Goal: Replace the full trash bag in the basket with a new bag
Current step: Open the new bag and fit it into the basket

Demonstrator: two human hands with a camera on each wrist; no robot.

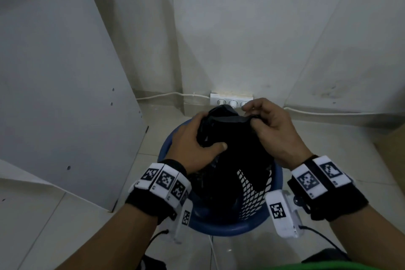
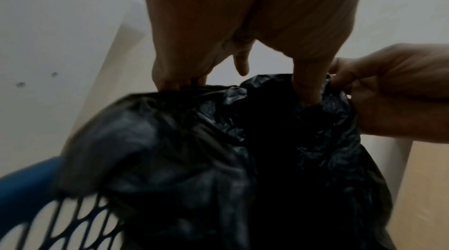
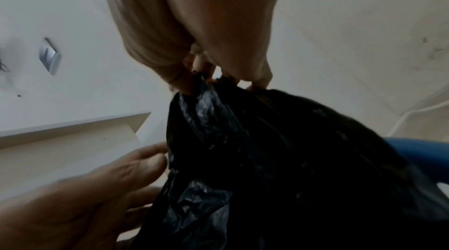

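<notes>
A black trash bag (image 1: pixel 232 138) bulges up out of a round blue mesh basket (image 1: pixel 221 229) on the floor. My left hand (image 1: pixel 197 144) grips the bag's gathered top on its left side, thumb pressed across the plastic. My right hand (image 1: pixel 269 129) pinches the bag's upper edge on the right. In the left wrist view my fingers (image 2: pixel 306 85) dig into the crumpled bag (image 2: pixel 218 158) above the basket rim (image 2: pixel 26 177). The right wrist view shows my fingertips (image 3: pixel 257 79) pinching the bag's neck (image 3: pixel 243 148). What the bag holds is hidden.
The basket stands in a corner between white walls. A white board (image 1: pixel 61 94) leans at the left. A white power strip (image 1: pixel 230 99) with a cable (image 1: pixel 166 94) lies on the floor just behind the basket. Pale floor tiles (image 1: pixel 65 226) surround it.
</notes>
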